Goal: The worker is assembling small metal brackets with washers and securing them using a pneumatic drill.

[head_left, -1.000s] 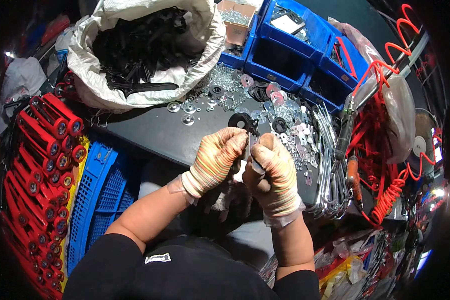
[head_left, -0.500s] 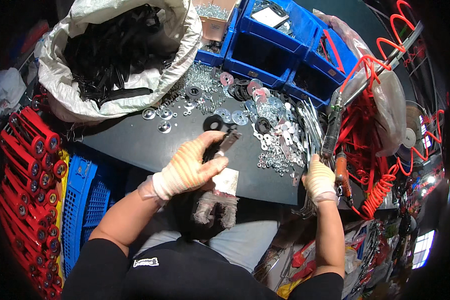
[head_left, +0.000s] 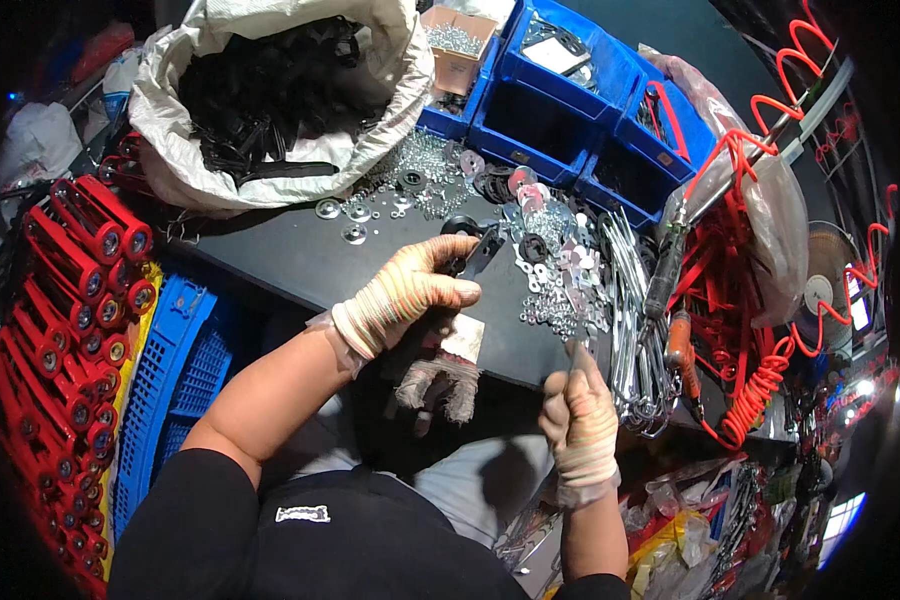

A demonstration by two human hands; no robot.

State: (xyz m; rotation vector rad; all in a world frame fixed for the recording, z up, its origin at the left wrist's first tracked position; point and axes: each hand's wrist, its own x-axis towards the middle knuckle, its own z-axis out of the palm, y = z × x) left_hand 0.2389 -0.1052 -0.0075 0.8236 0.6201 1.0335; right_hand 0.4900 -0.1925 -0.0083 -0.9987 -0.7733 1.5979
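Black in the left hand [head_left: 405, 292], partly closed: gripping a narrow part [head_left: 483, 252] just beyond the thumb, slanting lengthwise away and rightward. Far nearer left than right! Across to the right hand [head_left: 582, 415]: lower, well apart, half-curled, cannot tell whether holding anything.

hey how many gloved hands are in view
2. The left hand holds a black part over the table; the right hand is near the silver rods.
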